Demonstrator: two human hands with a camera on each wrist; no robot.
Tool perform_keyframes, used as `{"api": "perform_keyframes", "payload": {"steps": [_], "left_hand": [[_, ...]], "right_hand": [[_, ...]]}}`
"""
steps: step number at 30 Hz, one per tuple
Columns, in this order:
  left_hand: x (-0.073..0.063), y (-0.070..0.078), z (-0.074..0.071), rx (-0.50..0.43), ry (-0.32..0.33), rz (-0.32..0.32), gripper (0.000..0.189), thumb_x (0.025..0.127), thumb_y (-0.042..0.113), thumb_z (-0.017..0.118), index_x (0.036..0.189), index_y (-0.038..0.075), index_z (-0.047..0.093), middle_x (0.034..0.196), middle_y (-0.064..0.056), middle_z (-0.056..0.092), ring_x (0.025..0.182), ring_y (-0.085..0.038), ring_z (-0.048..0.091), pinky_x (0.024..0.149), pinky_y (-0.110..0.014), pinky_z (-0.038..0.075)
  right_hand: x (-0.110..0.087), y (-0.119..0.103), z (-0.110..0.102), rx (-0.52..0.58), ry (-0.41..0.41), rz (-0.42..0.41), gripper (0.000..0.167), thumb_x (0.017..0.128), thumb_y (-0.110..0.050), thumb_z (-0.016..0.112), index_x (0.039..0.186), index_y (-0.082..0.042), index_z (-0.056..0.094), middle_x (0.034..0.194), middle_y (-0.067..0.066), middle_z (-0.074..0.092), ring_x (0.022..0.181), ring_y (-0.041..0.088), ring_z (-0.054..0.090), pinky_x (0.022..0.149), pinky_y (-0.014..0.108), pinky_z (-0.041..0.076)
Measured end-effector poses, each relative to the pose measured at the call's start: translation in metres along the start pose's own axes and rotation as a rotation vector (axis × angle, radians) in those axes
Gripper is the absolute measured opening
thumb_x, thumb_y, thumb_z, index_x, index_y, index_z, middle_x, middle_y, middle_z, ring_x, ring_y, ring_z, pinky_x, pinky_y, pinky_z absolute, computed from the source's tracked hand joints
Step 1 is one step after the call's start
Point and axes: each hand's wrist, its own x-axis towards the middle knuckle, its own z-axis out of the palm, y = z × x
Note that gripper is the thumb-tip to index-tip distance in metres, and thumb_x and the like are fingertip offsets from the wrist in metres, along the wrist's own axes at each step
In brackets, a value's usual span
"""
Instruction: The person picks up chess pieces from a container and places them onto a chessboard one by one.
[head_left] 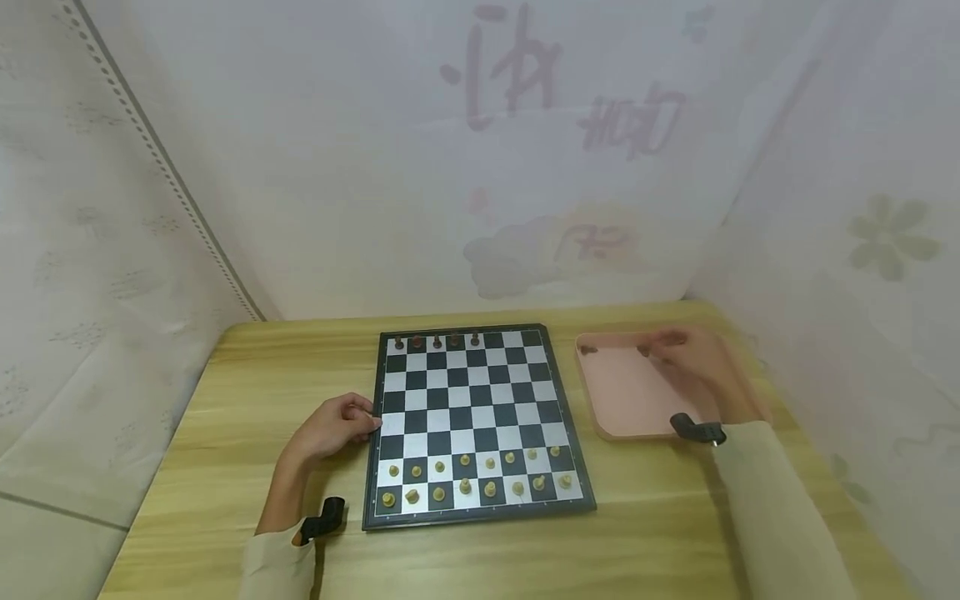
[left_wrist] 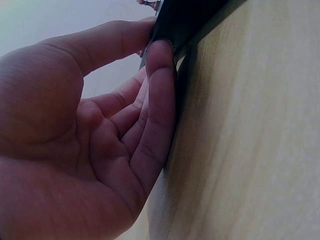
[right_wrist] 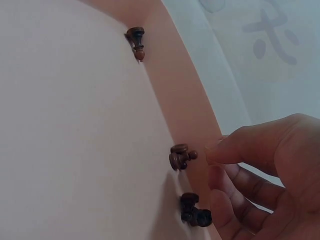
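My left hand (head_left: 333, 427) pinches the left edge of a black-and-white chessboard (head_left: 457, 396), thumb on top and forefinger at its side, as the left wrist view shows. Over the far part of a pink tray (head_left: 626, 435) is my right hand (head_left: 693, 358), blurred in the head view. Its thumb and fingers are loosely bent and apart. Close to these fingertips lie dark brown chess pieces (right_wrist: 182, 156) along the tray wall, with darker pieces (right_wrist: 194, 212) partly beside the fingers. A dark pawn (right_wrist: 136, 44) lies further along the wall. No piece shows clearly between the fingers.
Several dark pieces (head_left: 437, 342) stand on the board's far row, from the left corner. Two rows of cream pieces (head_left: 465, 486) occupy the near side. The wooden table (head_left: 247, 400) is bounded by pale patterned sheets (head_left: 360, 208) at the back and sides.
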Motion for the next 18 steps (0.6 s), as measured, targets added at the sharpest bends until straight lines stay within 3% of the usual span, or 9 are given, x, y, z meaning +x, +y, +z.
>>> {"api": "perform_keyframes", "payload": {"steps": [5,10,18], "left_hand": [[-0.002,-0.001,-0.002,0.01,0.0,0.001,0.031,0.102,0.011,0.078,0.122,-0.008,0.064,0.089,-0.007,0.074,0.081,-0.022,0.065,0.076,-0.035,0.053],[-0.003,0.0,-0.002,0.004,0.012,-0.012,0.03,0.102,0.01,0.078,0.122,-0.007,0.064,0.089,-0.007,0.073,0.081,-0.023,0.065,0.077,-0.036,0.053],[-0.003,0.002,0.0,-0.011,0.023,-0.019,0.027,0.101,0.009,0.078,0.119,-0.006,0.065,0.088,-0.007,0.073,0.08,-0.023,0.065,0.077,-0.036,0.053]], "right_hand": [[0.003,-0.003,0.0,0.014,-0.02,0.015,0.032,0.107,-0.018,0.074,0.132,0.0,0.076,0.126,0.024,0.076,0.107,0.028,0.074,0.079,0.029,0.06],[0.007,-0.008,0.002,-0.008,-0.019,0.004,0.033,0.106,-0.019,0.075,0.133,0.001,0.076,0.125,0.024,0.076,0.104,0.036,0.076,0.076,0.031,0.062],[0.006,-0.02,0.005,-0.046,-0.02,-0.003,0.032,0.105,-0.019,0.075,0.131,0.0,0.076,0.122,0.022,0.077,0.099,0.033,0.075,0.075,0.035,0.06]]}}
